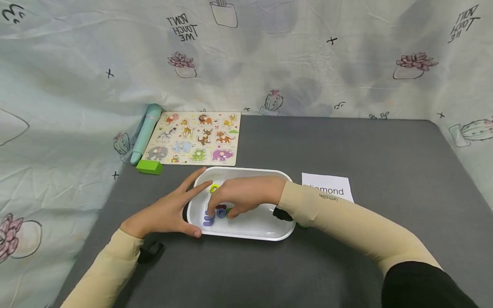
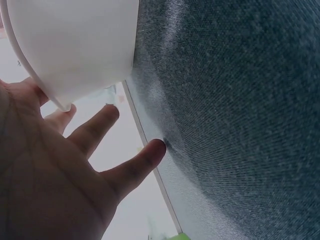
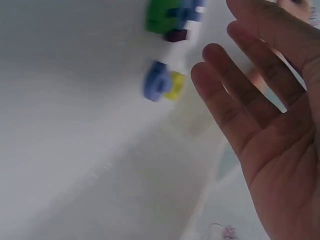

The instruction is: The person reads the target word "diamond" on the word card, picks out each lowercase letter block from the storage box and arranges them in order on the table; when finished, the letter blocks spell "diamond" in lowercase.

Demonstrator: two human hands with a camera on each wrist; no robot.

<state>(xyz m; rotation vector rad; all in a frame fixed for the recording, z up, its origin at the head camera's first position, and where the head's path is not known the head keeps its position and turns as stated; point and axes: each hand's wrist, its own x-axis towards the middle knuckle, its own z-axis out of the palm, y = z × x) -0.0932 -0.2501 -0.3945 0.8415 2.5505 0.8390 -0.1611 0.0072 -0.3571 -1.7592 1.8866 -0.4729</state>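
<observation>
A white tray [image 1: 246,233] sits on the table with several small coloured letters at its left end. My left hand [image 1: 165,214] is spread around that end, its straight fingers and thumb resting at the rim; in the left wrist view two fingertips extend past the tray's corner. My right hand [image 1: 240,194] hovers inside the tray with its fingers loosely bent and nothing between them, as the right wrist view shows. Below it lie a purple letter [image 1: 208,220], a round blue letter [image 1: 221,213] and partly hidden dark red and green pieces. A yellow letter [image 1: 214,188] lies near the far rim.
A white card [image 1: 327,184], partly covered by the right sleeve, shows "iamond". At the back left lie an animal puzzle board [image 1: 196,139], a teal cylinder [image 1: 147,133] and a green block [image 1: 149,167]. A printed curtain [image 1: 246,55] hangs behind the grey table [image 1: 346,145].
</observation>
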